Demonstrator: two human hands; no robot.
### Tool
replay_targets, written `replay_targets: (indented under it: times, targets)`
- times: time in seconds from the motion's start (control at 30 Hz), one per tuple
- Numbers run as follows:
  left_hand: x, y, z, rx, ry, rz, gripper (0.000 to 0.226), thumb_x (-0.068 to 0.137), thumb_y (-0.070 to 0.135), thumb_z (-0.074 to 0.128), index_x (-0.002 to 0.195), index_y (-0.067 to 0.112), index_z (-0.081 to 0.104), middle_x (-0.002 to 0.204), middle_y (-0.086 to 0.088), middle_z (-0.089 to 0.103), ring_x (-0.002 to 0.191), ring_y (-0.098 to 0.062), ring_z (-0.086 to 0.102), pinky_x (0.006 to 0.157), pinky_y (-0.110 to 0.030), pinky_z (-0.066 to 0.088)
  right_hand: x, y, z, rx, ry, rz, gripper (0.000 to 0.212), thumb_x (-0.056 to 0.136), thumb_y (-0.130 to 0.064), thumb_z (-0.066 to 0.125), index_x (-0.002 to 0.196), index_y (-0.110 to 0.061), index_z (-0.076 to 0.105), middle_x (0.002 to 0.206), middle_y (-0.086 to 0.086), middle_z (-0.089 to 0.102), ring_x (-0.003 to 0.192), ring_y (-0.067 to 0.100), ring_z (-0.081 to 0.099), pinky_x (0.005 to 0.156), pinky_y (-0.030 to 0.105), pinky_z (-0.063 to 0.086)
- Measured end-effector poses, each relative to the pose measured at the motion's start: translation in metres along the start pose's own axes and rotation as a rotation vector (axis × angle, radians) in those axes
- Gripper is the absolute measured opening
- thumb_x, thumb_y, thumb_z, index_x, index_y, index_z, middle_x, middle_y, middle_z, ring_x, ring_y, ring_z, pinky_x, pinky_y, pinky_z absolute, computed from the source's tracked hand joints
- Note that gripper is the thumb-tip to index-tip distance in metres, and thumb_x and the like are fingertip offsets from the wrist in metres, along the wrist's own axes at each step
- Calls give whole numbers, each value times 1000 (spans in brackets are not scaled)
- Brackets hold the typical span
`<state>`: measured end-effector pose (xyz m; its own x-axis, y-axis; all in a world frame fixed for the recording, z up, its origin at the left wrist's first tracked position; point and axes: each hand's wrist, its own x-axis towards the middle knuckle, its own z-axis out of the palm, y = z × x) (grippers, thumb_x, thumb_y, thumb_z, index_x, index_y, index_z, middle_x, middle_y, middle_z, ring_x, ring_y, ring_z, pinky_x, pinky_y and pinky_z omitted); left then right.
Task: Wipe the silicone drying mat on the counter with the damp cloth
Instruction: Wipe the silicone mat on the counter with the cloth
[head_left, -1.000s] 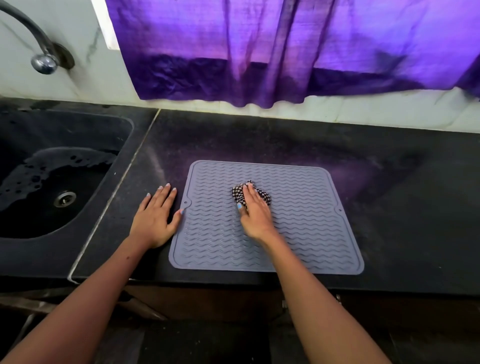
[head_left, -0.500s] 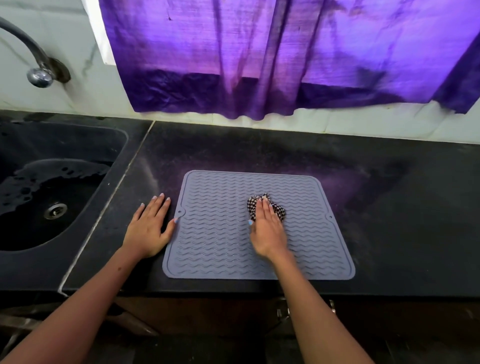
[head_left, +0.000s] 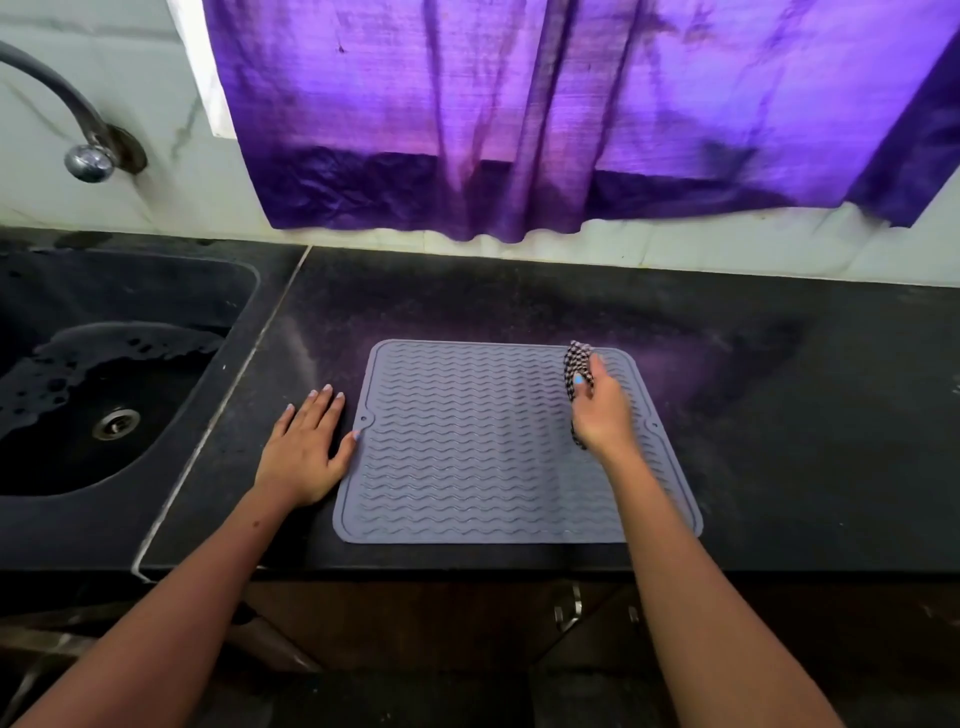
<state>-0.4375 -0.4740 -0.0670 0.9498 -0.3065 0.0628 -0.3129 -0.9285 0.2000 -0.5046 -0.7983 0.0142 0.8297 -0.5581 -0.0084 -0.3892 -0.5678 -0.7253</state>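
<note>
Checked cloth (head_left: 576, 364) on wavy-ribbed silicone mat (head_left: 467, 457)

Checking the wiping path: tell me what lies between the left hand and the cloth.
In the head view, only bare ribbed drying mat lies between the left hand, resting at its left edge, and the checkered cloth gripped by the right hand.

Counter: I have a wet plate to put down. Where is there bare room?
Bare counter lies right of the mat, and a strip behind it below the curtain. Left is crowded: the left hand lies flat between mat and sink.
</note>
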Motion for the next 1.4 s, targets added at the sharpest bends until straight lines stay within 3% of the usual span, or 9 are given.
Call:
replay_targets:
  times: [0.17,0.27,0.43,0.6,0.73,0.93,1.2,1.3,1.4]
  targets:
    - [2,-2,2,7,7,9,93,75,66,-1,149,14,21,158,-4,15,147,-17,10,119,-37,4,-29,31,33,-427,-178,-139,62,97,-12,39,150,-8,6,158,11,4,146,22,8,119,33,9]
    - [2,-3,5,1,37,20,90,78,64,3,148,12,26,157,-7,20,146,-19,15,119,-39,7,-27,42,39,-402,-176,-189,63,98,-15,38,150,-13,3,159,4,-2,146,15,0,120,31,3]
    - [3,-6,7,-11,66,26,86,79,62,10,146,12,31,155,-8,25,145,-21,19,117,-40,11,-15,42,25,-37,-248,-107,58,96,-8,45,148,-22,24,156,-8,15,144,12,14,119,36,15]
    - [2,-6,4,-19,51,24,89,77,65,7,147,13,29,156,-7,23,145,-19,17,118,-39,9,0,16,-1,677,-162,334,43,99,-15,39,142,-20,39,147,8,40,132,25,40,111,39,34]
    - [2,-6,5,-22,50,23,90,77,65,6,147,13,29,156,-7,24,145,-19,17,118,-38,9,-5,24,-15,81,139,38,49,98,-10,41,146,-13,31,154,4,28,141,21,26,117,35,21]
    - [4,-8,9,-28,71,31,86,80,64,10,146,13,32,155,-7,26,145,-20,19,118,-40,10,-19,66,9,-428,-166,-104,58,100,-19,34,150,-9,8,158,9,4,146,21,8,119,33,10]
    - [3,-7,5,-22,55,32,88,79,66,8,147,13,30,156,-7,24,145,-19,18,118,-40,9,5,65,-22,321,-268,139,44,99,-13,41,143,-19,38,151,1,33,137,19,32,110,31,26]
    - [2,-6,1,-16,43,34,91,77,67,6,147,12,30,156,-7,24,145,-20,18,118,-40,11,14,50,-42,765,-70,376,39,99,-12,39,138,-12,44,139,12,49,121,24,50,104,37,39]
    - [2,-5,1,-23,42,34,92,76,67,7,146,12,30,155,-7,25,145,-21,19,118,-40,11,11,50,-55,296,177,237,43,98,-15,41,141,-17,40,145,6,43,131,26,42,111,38,33]
